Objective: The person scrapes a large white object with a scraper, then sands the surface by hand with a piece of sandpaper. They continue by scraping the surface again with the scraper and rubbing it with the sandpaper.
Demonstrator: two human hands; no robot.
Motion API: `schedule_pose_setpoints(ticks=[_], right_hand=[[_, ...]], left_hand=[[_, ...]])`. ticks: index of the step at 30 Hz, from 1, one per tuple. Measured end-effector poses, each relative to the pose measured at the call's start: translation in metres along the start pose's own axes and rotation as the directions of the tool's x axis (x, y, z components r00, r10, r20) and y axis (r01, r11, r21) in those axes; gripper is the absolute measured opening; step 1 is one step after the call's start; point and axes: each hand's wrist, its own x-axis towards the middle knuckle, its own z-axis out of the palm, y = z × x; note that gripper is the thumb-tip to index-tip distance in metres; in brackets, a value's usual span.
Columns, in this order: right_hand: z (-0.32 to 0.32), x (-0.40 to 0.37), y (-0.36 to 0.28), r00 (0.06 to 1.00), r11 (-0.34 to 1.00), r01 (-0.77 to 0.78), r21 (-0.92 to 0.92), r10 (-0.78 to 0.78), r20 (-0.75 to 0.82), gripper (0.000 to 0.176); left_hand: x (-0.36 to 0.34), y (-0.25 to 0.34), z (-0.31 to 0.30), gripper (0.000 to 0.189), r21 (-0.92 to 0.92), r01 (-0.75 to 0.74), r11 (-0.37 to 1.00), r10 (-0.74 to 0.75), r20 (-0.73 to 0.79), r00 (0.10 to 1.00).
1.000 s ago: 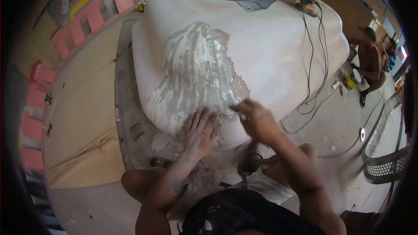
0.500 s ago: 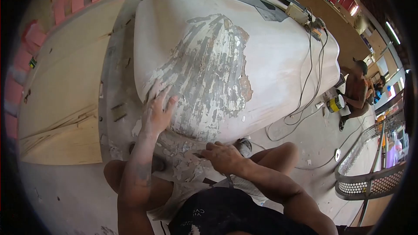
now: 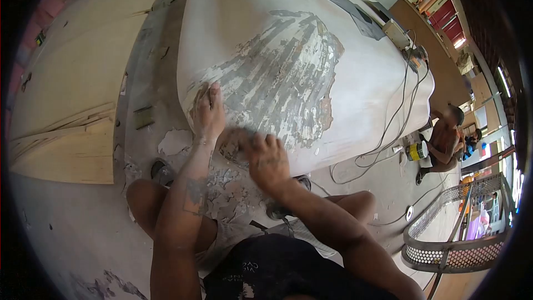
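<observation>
Nearest to me is my own black shirt (image 3: 266,269), with my bent knees to either side. Between my shoes the floor (image 3: 89,233) is littered with pale, broken flakes (image 3: 225,191), gathered below the edge of a big, rounded white form (image 3: 369,83) directly in front of me.

My left grip (image 3: 210,116) is open, fingers stretched out and laid on the lower left part of the form's rough patch (image 3: 288,78). My right grip (image 3: 269,161) is at the form's near edge, fingers curled inward; they blur, and I cannot tell how tightly they close or whether the dark smudge at the tips is a tool. The patch runs up and away from my hands in grey and white streaks, with a ragged brown edge on the right.

To my left lies a broad wooden sheet (image 3: 78,66); to my right stands a perforated metal strip (image 3: 452,255). Cables (image 3: 383,144) trail down the form's right flank from a power tool (image 3: 416,58) near dark sheets (image 3: 352,14). Farther right, another person (image 3: 444,139) crouches beside a bucket (image 3: 415,151).
</observation>
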Motion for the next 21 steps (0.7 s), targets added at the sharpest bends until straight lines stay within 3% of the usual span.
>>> schedule_pose_setpoints(ticks=[1, 4, 5, 7, 9, 10, 11, 14, 18, 21], right_hand=[[-0.005, -0.013, -0.008, 0.994, 0.995, 0.093, -0.026, -0.091, 0.052, 0.049], [-0.022, -0.034, 0.0, 0.875, 0.891, -0.004, 0.454, -0.217, 0.433, 0.045], [-0.01, -0.042, 0.015, 0.919, 0.873, 0.114, 0.474, -0.273, 0.283, 0.046], [0.037, -0.06, 0.059, 0.921, 0.815, 0.356, 0.457, -0.388, -0.024, 0.049], [0.039, -0.072, 0.079, 0.953, 0.866, 0.281, 0.414, -0.201, -0.227, 0.043], [0.018, -0.082, 0.084, 0.996, 0.437, -0.013, 0.9, 0.081, -0.025, 0.041], [0.01, -0.088, 0.086, 0.933, -0.232, -0.267, 0.935, 0.182, 0.311, 0.039], [0.027, -0.095, 0.088, 0.889, -0.337, -0.221, 0.915, 0.315, 0.331, 0.032], [0.035, -0.089, 0.085, 0.886, -0.254, -0.229, 0.94, 0.345, 0.309, 0.024], [0.041, -0.09, 0.078, 0.886, -0.192, -0.199, 0.961, 0.383, 0.26, 0.03]], left_hand=[[0.002, 0.003, -0.001, 0.065, 0.033, 0.004, 0.999, -0.004, 0.008, 1.0], [0.003, -0.002, 0.011, 0.068, 0.216, -0.045, 0.975, 0.056, -0.047, 0.997], [0.004, -0.007, 0.018, 0.07, 0.29, -0.065, 0.955, 0.091, -0.077, 0.993], [0.002, -0.021, 0.036, 0.071, 0.313, -0.088, 0.946, 0.132, -0.123, 0.984], [-0.002, -0.027, 0.044, 0.072, 0.373, -0.099, 0.922, 0.171, -0.165, 0.971], [-0.004, -0.023, 0.044, 0.072, 0.419, -0.102, 0.902, 0.194, -0.183, 0.964], [-0.007, -0.019, 0.043, 0.072, 0.467, -0.104, 0.878, 0.217, -0.195, 0.956], [-0.01, -0.011, 0.041, 0.07, 0.488, -0.078, 0.87, 0.208, -0.219, 0.953], [-0.01, -0.014, 0.04, 0.062, 0.473, -0.136, 0.87, 0.285, -0.258, 0.923], [-0.008, -0.021, 0.041, 0.064, 0.407, -0.156, 0.9, 0.274, -0.251, 0.928]])
